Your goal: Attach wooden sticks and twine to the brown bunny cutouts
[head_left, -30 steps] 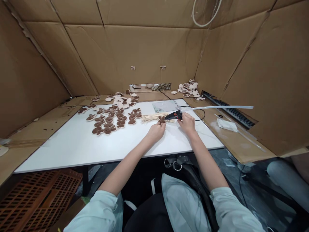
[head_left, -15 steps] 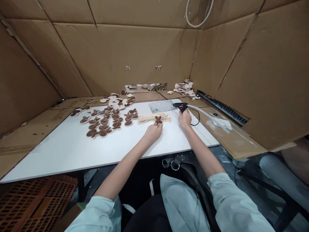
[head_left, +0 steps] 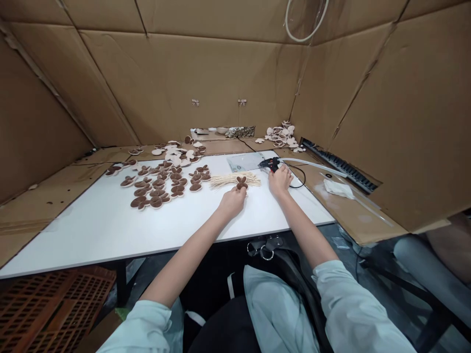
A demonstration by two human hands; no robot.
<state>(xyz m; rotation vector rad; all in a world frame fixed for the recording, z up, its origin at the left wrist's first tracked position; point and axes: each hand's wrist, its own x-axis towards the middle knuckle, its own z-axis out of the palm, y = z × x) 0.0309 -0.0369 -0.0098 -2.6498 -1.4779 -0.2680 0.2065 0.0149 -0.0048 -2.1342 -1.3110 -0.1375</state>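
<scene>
Since one second ago, the glue gun [head_left: 270, 164] has travelled away from the brown butterfly piece [head_left: 242, 185] toward the right rear of the white table [head_left: 110, 230]. I read it now lying low at the table's right edge, nozzle pointing left, with its clear glue stick [head_left: 316, 165] running out to the right over the cardboard.

The right hand [head_left: 279, 179] sits just behind the gun, fingers curled around the handle.

The left hand [head_left: 231, 201] rests on the table near the middle. Its fingertips are pinched closed on the brown butterfly piece, which lies on top of the bundle of thin sticks [head_left: 230, 180].

To the left of the bundle, a group of brown pieces [head_left: 158, 185] is spread flat on the table. Pale pieces [head_left: 180, 152] lie behind them. A clear plastic bag [head_left: 250, 161] lies behind the bundle. A white cloth [head_left: 336, 189] lies on the cardboard, well right of the gun.
</scene>
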